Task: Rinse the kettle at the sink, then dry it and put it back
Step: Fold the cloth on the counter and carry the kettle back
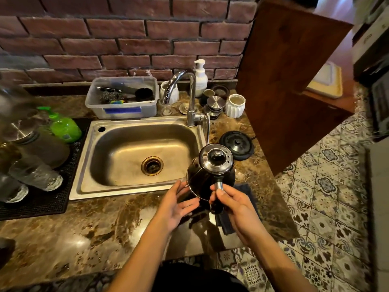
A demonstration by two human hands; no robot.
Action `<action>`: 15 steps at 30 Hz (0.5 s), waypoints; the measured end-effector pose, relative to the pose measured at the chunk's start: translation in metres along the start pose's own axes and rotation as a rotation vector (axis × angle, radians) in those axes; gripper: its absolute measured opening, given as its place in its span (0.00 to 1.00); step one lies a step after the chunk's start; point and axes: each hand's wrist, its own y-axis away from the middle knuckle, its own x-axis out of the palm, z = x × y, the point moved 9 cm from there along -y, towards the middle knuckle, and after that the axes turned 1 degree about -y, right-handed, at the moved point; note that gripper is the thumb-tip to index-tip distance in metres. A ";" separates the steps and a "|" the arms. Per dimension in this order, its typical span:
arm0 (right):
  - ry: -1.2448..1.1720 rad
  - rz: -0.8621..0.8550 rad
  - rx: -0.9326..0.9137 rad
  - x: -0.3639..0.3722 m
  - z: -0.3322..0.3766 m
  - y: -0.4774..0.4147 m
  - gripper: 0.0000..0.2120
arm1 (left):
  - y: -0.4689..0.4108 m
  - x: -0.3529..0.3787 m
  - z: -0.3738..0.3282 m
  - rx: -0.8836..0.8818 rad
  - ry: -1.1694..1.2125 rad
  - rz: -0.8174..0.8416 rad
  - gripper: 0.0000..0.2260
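A shiny dark metal kettle [208, 171] with its lid on and a thin gooseneck spout hangs over the front right corner of the steel sink [126, 152]. My right hand [233, 205] grips its handle from below. My left hand [179, 203] is spread open, palm against the kettle's lower left side. The kettle's round black base [236, 145] sits on the counter to the right of the sink. A dark cloth [246, 199] lies on the counter under my right hand. The chrome tap [190, 95] stands behind the sink; no water runs.
A clear plastic tub [122, 98] of scrubbers sits behind the sink. A green soap bottle [63, 127] and upturned glasses [35, 175] rest on a black mat at left. White cups [234, 105], a pump bottle [201, 77] and a wooden panel [290, 81] stand at right.
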 end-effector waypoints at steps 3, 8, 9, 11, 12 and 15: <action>-0.009 0.018 -0.017 -0.024 0.014 -0.010 0.12 | -0.013 0.028 -0.001 0.001 -0.006 0.001 0.19; -0.002 0.012 -0.034 -0.060 0.038 -0.032 0.13 | -0.036 0.071 -0.006 0.018 -0.025 -0.001 0.16; 0.008 0.009 -0.029 -0.067 0.042 -0.037 0.13 | -0.042 0.079 -0.008 0.026 -0.027 0.000 0.16; 0.017 0.007 -0.021 -0.082 0.050 -0.049 0.13 | -0.052 0.096 -0.012 0.040 -0.032 -0.001 0.15; 0.027 0.004 -0.021 -0.087 0.054 -0.054 0.13 | -0.056 0.102 -0.014 0.044 -0.038 -0.003 0.15; 0.048 0.007 -0.024 -0.105 0.065 -0.075 0.14 | -0.073 0.123 -0.020 0.049 -0.047 -0.014 0.14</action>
